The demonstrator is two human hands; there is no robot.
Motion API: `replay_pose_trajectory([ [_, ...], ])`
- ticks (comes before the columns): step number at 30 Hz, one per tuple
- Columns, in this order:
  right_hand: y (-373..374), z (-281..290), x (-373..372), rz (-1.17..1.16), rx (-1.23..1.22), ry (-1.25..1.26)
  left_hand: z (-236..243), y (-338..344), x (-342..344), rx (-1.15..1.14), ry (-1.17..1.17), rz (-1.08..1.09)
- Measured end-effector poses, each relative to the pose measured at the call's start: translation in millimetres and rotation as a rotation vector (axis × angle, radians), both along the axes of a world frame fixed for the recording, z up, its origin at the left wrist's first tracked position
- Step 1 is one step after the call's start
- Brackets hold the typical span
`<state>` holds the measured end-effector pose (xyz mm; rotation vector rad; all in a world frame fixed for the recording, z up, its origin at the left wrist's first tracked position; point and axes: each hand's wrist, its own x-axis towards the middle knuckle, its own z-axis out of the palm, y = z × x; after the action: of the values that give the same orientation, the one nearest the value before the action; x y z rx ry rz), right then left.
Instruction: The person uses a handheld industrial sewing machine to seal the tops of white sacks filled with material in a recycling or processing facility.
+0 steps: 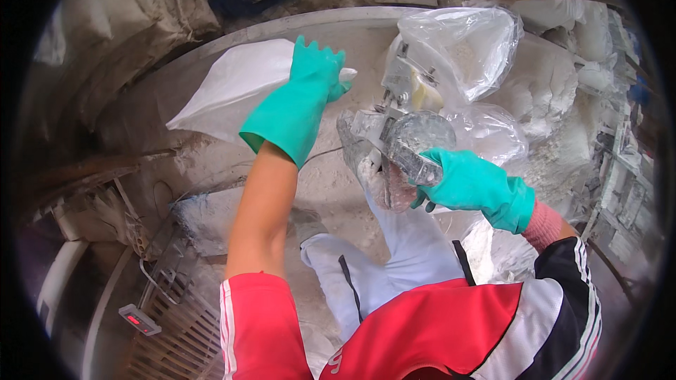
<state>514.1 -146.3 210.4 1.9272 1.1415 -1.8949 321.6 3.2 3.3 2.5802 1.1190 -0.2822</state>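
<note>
My left hand (310,91), in a green rubber glove, reaches forward and pinches the edge of a white sack (236,84). A small corner of the sack shows between thumb and fingers. My right hand (468,186), gloved in green too, grips the handle of a powder-covered handheld bag-sewing machine (412,134). Its fingers curl round the near end of it and are partly hidden. A yellowish thread cone (426,95) sits at the machine's far end, beside its metal bracket. The machine is held above my right leg, apart from the sack.
Clear plastic bags (468,49) lie beyond and beside the machine. Powdery white sacks (553,91) are heaped to the right. A curved rim (317,21) runs across the back. At lower left are a slatted platform (190,338) and a small red-lit display (139,319).
</note>
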Motion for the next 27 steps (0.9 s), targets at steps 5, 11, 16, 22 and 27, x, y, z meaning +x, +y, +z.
replay_pose_trajectory([
  [5,14,-13,31,0.201,0.239,-0.006,-36,-3,20,-0.24,0.05,-0.013],
  [11,40,-21,57,0.447,0.361,0.095,-70,-37,12,-0.099,-0.52,0.232],
  [16,57,-17,63,0.542,0.417,0.109,-55,-41,12,0.081,-0.486,0.083],
  [22,68,-13,66,0.573,0.448,0.169,-54,-35,15,0.043,-0.541,0.108],
  [27,67,-16,66,0.588,0.486,0.197,-59,-37,16,0.02,-0.601,0.12],
])
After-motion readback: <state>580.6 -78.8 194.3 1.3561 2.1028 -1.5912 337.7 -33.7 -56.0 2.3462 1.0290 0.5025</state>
